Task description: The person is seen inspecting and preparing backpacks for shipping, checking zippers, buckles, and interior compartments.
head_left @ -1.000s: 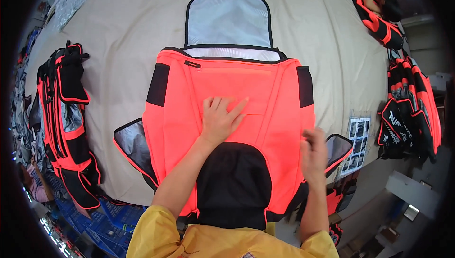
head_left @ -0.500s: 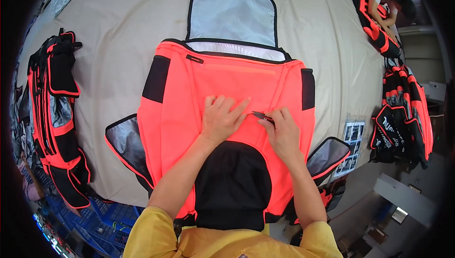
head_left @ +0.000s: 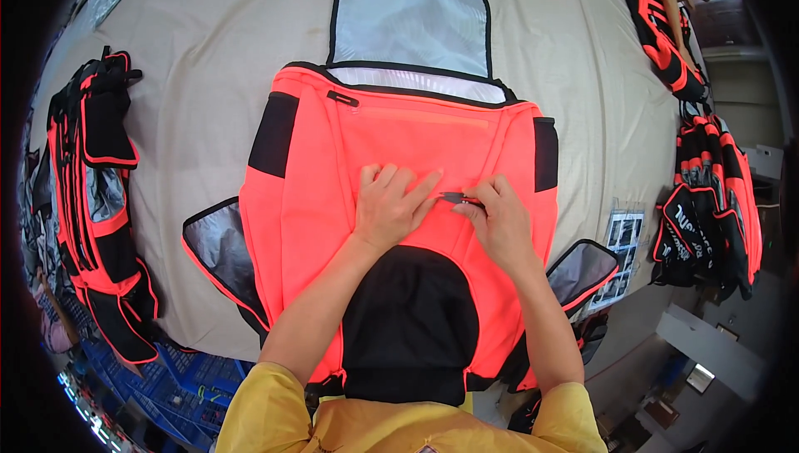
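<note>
A bright coral backpack [head_left: 391, 145] with black panels lies on the table in front of me, its grey-lined top flap [head_left: 412, 24] folded out away from me. My left hand [head_left: 388, 210] rests on the middle of the bag, its index finger and thumb stretched apart toward the right and the other fingers slightly bent. Small dark thread snips [head_left: 459, 198] are held in my right hand [head_left: 504, 222], the tips pointing left at the gap between my left thumb and index finger. Any thread there is too fine to make out.
Two grey-lined side pockets [head_left: 218, 241] hang out from the bag's sides. Another coral and black bag [head_left: 100, 203] lies at the table's left; more bags [head_left: 707, 203] are at the right edge. A printed sheet [head_left: 620, 245] lies nearby. A co-worker's arm [head_left: 672, 16] reaches onto a bag at far right.
My right hand has shifted slightly up and right, and the snips now lie more level, their blades looking closer together. My left hand has barely moved. The co-worker's arm has shifted.
</note>
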A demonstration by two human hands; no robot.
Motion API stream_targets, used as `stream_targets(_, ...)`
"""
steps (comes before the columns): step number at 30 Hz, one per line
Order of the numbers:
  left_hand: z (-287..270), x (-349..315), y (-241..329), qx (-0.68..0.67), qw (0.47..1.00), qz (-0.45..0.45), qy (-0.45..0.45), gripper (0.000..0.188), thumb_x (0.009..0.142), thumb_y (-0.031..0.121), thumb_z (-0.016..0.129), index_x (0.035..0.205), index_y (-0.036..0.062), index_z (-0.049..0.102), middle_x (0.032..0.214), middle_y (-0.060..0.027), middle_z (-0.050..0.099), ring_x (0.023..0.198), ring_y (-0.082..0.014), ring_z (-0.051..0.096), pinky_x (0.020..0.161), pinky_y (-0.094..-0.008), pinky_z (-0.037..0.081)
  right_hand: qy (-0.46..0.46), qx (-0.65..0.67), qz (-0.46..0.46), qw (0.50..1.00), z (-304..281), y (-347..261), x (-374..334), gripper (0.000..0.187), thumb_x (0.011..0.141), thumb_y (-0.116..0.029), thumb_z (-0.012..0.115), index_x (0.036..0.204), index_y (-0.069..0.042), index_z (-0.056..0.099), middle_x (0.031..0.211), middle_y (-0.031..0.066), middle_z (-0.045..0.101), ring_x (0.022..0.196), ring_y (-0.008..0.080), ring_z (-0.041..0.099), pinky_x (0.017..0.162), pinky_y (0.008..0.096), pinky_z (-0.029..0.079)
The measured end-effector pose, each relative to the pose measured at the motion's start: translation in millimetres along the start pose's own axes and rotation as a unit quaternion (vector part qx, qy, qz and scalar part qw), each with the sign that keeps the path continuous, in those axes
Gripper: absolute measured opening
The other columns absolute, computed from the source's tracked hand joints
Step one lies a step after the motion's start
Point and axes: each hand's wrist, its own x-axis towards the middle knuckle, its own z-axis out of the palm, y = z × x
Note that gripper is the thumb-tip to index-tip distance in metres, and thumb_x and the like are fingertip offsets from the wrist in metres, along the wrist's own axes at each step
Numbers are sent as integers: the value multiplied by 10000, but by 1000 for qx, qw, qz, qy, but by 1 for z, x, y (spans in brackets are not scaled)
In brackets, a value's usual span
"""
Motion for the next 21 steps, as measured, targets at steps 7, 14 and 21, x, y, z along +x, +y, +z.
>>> stream_targets(7, 0, -1, -1, 2, 1000, 0, 5, 434, 861, 309, 779, 1278, 199, 726, 852, -7, 517, 810, -203, 530, 784, -413, 380, -11, -2, -1, 1000, -2, -2, 2, 233, 891, -155, 807, 1024, -10, 684, 981, 105, 612, 819, 285, 671, 689, 387, 533)
stream_targets(14, 0, -1, -2, -8, 1000, -3, 0, 457, 859, 313, 782, 1298, 207, 713, 858, -10, 518, 817, -206, 531, 790, -418, 379, 68, 57, 52, 995, -5, -8, -4, 204, 890, -137, 807, 1007, -27, 682, 957, 107, 615, 814, 280, 670, 690, 389, 539)
stream_targets(21, 0, 1, 1, -13, 1000, -12, 1, 474, 848, 308, 785, 1303, 205, 707, 892, -17, 530, 827, -210, 539, 805, -424, 387, 92, -25, 51, 994, 0, -3, -8, 240, 897, -138, 808, 1050, -26, 662, 988, 121, 611, 852, 268, 666, 710, 405, 545)
